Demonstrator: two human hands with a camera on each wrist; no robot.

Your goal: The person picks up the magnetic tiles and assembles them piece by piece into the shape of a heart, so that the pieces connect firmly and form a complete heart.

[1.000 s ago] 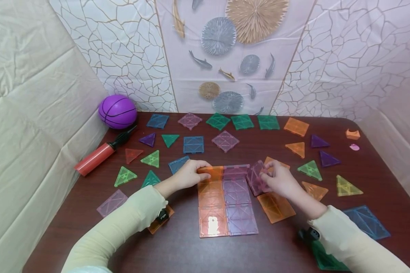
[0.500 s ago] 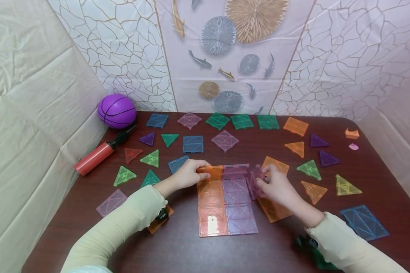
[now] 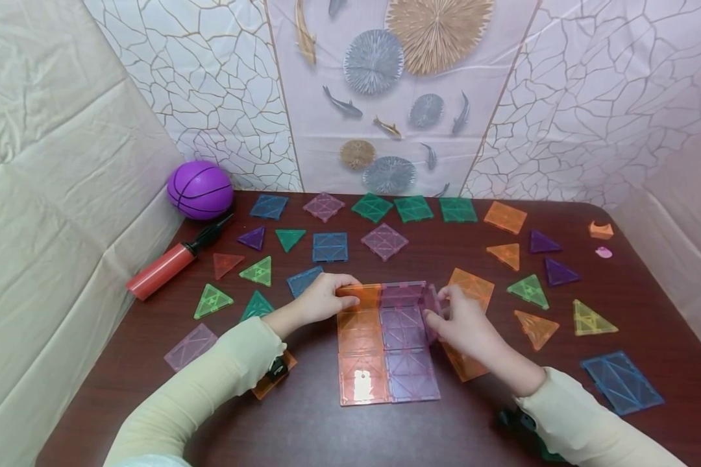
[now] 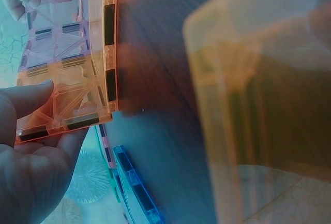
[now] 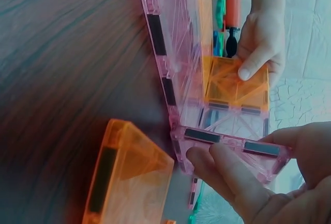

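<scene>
Pink tile (image 3: 431, 299) stands nearly upright at the far right side of the flat base (image 3: 411, 376), and from my distant seat I watch the right hand (image 3: 466, 321) pinch it between thumb and fingers. I judge it is held on edge so that its side can line up with the standing pink panel (image 3: 403, 294) at the base's far edge; whether its lower edge sits flush on the base I cannot tell.

The two hands are apart, on opposite sides of the base. The left hand (image 3: 326, 297) grips the upright orange panel (image 3: 369, 296) at the base's far left corner, thumb on one face and fingers behind, probably to steady that wall against a knock from the other side. Dark strips (image 5: 201, 135) run along the pink edge, and I take them for magnets, which would explain why edges are brought together.

Right of the base I see an orange square (image 3: 464, 366) lying partly behind the right hand; a blue tile (image 3: 305, 281) lies left of the base, beyond the left hand. Farther left of the base, a purple ball (image 3: 200, 190) and a red pump (image 3: 160, 271) rest well apart from the work
</scene>
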